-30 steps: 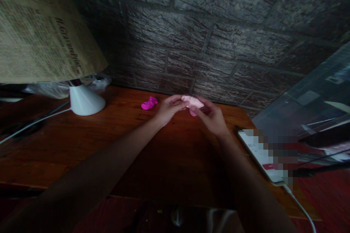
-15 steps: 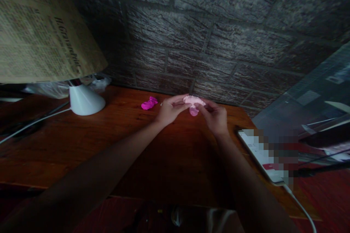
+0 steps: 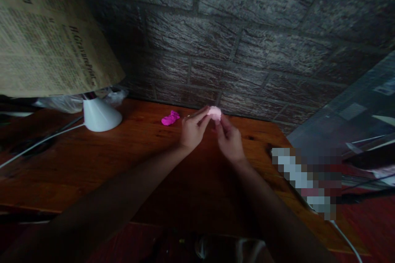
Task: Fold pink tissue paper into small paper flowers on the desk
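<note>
- You've got the pink lump [image 3: 214,113] up in your hands, over the far side of the surface [image 3: 138,156], near the wall [image 3: 216,37].
- Left hand [image 3: 193,131]: the grip is pinching the lump's left end, thumb underneath and fingers along the edge.
- Right hand [image 3: 231,141]: thumb and fingertips look pinched onto the lower right edge. It's a bit blurry there, so I can't tell how firm that grip is.
- As for how far along you are: I'd call it mid-handling. The pink lump is one roundish, uneven piece, and it's in your fingers, not set down.
- The magenta lump [image 3: 170,118] lies on the surface just beyond your left hand, crumpled-looking, with neither hand on it. So that one's not in hand yet.
- Surface is brown wood, pretty dark towards you.
- Off to your left there's a lamp [image 3: 64,45] with a newsprint shade and white cone base, a white cord [image 3: 43,144] running from it, and clear plastic [image 3: 60,102] behind.
- On your right a flat thing [image 3: 296,176] is pixelated out, so no clue what it shows. A white cable [image 3: 347,236] trails off its near end.
- Room's dim: grey-brown stone blocks ahead, reddish floor [image 3: 370,230] below on the right.
</note>
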`<state>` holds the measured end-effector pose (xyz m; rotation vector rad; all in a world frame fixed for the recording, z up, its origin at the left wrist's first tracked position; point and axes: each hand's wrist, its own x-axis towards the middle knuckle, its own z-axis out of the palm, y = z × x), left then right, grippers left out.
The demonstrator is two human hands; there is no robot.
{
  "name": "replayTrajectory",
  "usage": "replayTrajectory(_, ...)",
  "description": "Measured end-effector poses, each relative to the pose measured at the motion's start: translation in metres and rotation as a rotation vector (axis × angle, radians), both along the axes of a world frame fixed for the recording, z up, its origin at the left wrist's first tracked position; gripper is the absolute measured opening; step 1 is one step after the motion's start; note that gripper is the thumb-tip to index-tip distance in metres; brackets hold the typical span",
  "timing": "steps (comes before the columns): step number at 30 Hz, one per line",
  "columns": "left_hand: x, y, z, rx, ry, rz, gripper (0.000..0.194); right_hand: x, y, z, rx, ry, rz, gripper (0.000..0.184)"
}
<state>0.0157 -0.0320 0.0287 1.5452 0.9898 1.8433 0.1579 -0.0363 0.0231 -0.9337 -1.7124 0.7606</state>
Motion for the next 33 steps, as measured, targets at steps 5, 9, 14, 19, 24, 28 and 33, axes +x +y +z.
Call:
replayTrajectory(5, 0.011, -0.013, 0.002, 0.118, 0.151, -0.122, 0.046, -0.011, -0.007, 0.007, 0.041, 0.146, -0.06, 0.059)
replayTrajectory(9, 0.013, -0.017, 0.004, 0.172, 0.241, -0.194, 0.054, -0.014, -0.009, 0.016, 0.004, 0.268, -0.028, 0.052)
replayTrajectory(14, 0.015, -0.018, 0.006, 0.141, 0.221, -0.268, 0.043, -0.002, 0.001, 0.016, -0.118, 0.371, -0.109, 0.046)
replayTrajectory(19, 0.014, -0.009, 0.002, 0.057, 0.089, -0.128, 0.031, 0.004, 0.007, 0.012, -0.172, 0.36, -0.078, 0.045)
replayTrajectory(24, 0.015, 0.007, -0.006, -0.113, -0.145, -0.348, 0.049, 0.003, 0.007, 0.009, -0.153, 0.349, 0.027, 0.045)
replayTrajectory(28, 0.011, 0.017, -0.01, -0.236, -0.275, -0.533, 0.057, 0.003, 0.007, 0.007, -0.163, 0.33, 0.062, 0.047)
replayTrajectory(33, 0.002, 0.021, -0.009, -0.316, -0.37, -0.622, 0.057, 0.003, 0.005, 0.006, -0.207, 0.299, 0.024, 0.047)
